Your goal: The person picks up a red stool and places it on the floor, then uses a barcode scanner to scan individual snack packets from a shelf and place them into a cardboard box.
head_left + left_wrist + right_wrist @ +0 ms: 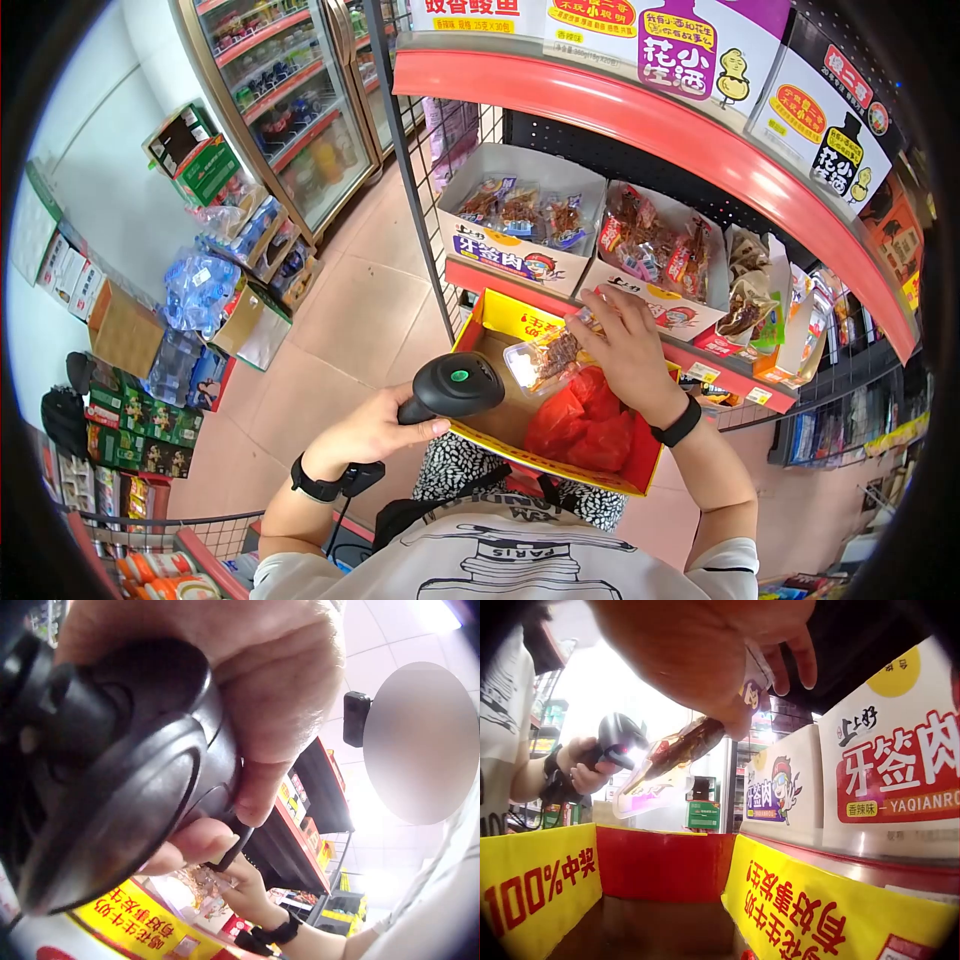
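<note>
My left hand point(372, 437) grips a black barcode scanner point(458, 386) by its handle, thumb along the near side. The scanner head points right, toward a clear snack packet point(545, 362) of brown food pieces. My right hand point(628, 352) pinches that packet by its far end, above an open yellow carton point(512, 316). In the right wrist view the packet point(676, 750) hangs tilted, and a light glows on the scanner's face point(622, 742). A crumpled red plastic bag point(583, 425) lies inside the carton, below the right hand.
White display boxes of snack packets point(515, 250) line a red-edged shelf point(540, 292) just beyond the carton. Another red-edged shelf point(620, 90) stands above. A wire rack side point(425, 190) rises at the left. Glass-door fridges point(310, 130) and stacked bottle packs point(200, 290) stand across the aisle.
</note>
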`<state>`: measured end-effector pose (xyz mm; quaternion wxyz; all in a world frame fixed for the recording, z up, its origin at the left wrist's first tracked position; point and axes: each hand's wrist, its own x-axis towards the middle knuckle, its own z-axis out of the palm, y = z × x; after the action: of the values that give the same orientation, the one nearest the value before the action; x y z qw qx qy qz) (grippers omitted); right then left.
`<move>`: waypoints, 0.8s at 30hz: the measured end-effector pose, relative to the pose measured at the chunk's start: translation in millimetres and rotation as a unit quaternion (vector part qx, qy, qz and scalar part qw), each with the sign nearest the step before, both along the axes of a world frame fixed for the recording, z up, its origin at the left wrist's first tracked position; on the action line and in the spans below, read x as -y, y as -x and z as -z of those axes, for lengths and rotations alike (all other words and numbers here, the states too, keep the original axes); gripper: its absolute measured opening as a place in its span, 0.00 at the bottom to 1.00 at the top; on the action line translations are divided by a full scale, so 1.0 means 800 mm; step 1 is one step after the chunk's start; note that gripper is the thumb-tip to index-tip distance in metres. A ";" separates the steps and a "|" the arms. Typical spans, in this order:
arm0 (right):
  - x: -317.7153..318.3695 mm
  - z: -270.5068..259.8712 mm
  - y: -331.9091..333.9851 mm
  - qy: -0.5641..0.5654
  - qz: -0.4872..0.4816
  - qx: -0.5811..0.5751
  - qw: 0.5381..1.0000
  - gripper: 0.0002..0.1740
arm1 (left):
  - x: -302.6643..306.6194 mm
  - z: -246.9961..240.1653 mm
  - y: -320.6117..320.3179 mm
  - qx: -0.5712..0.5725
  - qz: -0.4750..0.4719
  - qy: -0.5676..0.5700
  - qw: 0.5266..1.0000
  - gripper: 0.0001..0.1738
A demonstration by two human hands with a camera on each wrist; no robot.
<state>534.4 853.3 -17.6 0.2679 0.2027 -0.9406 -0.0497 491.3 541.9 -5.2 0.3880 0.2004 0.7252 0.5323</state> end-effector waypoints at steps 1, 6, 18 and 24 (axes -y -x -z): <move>0.000 0.000 0.000 -0.001 -0.002 -0.002 1.000 0.18 | 0.000 0.000 0.000 0.000 0.001 0.002 1.000 0.23; 0.002 0.002 0.001 0.013 0.007 0.006 1.000 0.21 | 0.002 0.001 0.001 0.006 -0.001 0.026 1.000 0.24; 0.016 0.030 0.013 -0.012 0.009 0.193 0.981 0.09 | 0.024 0.019 0.003 0.020 -0.123 -0.026 0.992 0.16; 0.049 0.094 0.029 -0.083 0.039 0.181 0.979 0.06 | 0.028 0.015 0.002 0.007 -0.119 0.004 0.993 0.15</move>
<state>511.2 814.0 -92.4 0.0734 0.1926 -0.9733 -0.1009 490.0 519.8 -17.1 0.3276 0.1072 0.7431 0.5735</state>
